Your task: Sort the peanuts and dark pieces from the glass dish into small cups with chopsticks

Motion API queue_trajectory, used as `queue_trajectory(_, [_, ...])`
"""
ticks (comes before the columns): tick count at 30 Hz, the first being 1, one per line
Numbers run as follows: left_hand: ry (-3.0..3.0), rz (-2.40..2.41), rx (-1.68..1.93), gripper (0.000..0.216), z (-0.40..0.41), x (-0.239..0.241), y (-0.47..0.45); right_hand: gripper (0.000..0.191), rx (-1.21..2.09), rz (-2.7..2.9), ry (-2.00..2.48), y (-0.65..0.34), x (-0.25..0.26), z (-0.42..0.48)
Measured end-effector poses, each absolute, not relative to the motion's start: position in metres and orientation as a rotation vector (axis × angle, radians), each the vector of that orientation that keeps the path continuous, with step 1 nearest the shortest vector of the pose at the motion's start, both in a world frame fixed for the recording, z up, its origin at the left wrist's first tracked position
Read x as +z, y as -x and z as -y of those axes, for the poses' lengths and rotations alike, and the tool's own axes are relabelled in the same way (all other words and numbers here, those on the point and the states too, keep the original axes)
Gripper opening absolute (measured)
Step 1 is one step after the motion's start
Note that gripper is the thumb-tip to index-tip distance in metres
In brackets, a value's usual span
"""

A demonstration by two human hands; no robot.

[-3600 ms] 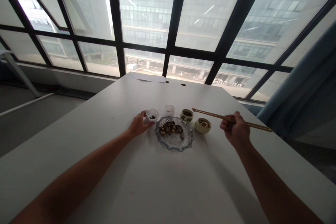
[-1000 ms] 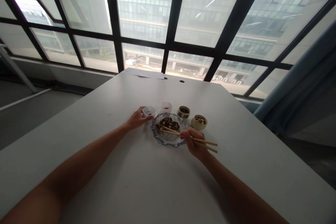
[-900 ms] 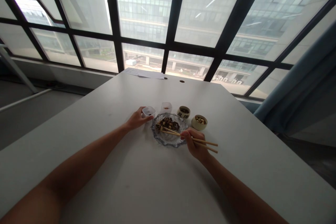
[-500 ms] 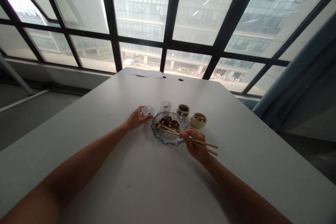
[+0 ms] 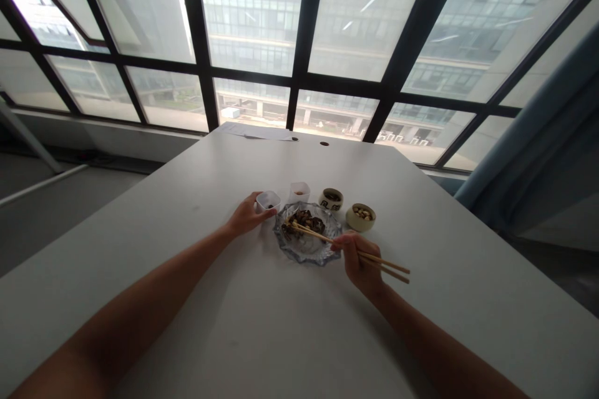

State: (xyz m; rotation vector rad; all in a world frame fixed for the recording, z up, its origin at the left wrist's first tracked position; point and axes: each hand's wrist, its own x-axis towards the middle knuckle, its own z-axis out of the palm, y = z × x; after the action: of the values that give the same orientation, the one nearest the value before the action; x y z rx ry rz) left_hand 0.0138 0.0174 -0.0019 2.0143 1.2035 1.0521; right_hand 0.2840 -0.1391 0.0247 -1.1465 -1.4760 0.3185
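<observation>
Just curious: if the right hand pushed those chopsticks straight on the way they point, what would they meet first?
Probably the mixed nuts in the glass dish; the right hand has the chopsticks aimed there, tips seemingly already among them.

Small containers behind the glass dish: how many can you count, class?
4, in a row: white cup at the left hand, clear cup, dark-filled bowl, nut bowl rightmost. None seem hidden.

wooden chopsticks (image 5: 355, 252), glossy glass dish (image 5: 309, 248), matt table (image 5: 262, 324)

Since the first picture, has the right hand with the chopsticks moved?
Yes. The right hand came in from beside the nut bowl to the glass dish's near rim, chopsticks now over the dish.
</observation>
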Motion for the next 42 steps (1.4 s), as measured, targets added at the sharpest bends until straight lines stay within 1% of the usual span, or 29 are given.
queue_trajectory(6, [-2.059, -1.124, 1.2, 0.08, -0.025, -0.013, -0.012, 0.057, 0.421, 0.954, 1.26, -0.289, 0.018, 0.123])
queue_trajectory(12, [-2.085, -1.104, 1.208, 0.08, -0.024, -0.013, -0.009, 0.055, 0.625, 0.644, 1.146, -0.303, 0.002, 0.104])
queue_trajectory(28, [-2.144, -1.107, 1.147, 0.08, -0.016, -0.007, -0.008, 0.051, 0.705, 0.558, 1.129, -0.315, -0.015, 0.095])
queue_trajectory(35, [-2.123, -1.121, 1.139, 0.08, -0.016, -0.007, -0.008, 0.053, 0.718, 0.528, 1.14, -0.316, -0.014, 0.095])
queue_trajectory(42, [-2.171, -1.082, 1.204, 0.078, -0.022, -0.013, -0.006, 0.061, 0.689, 0.515, 1.178, -0.313, -0.009, 0.096])
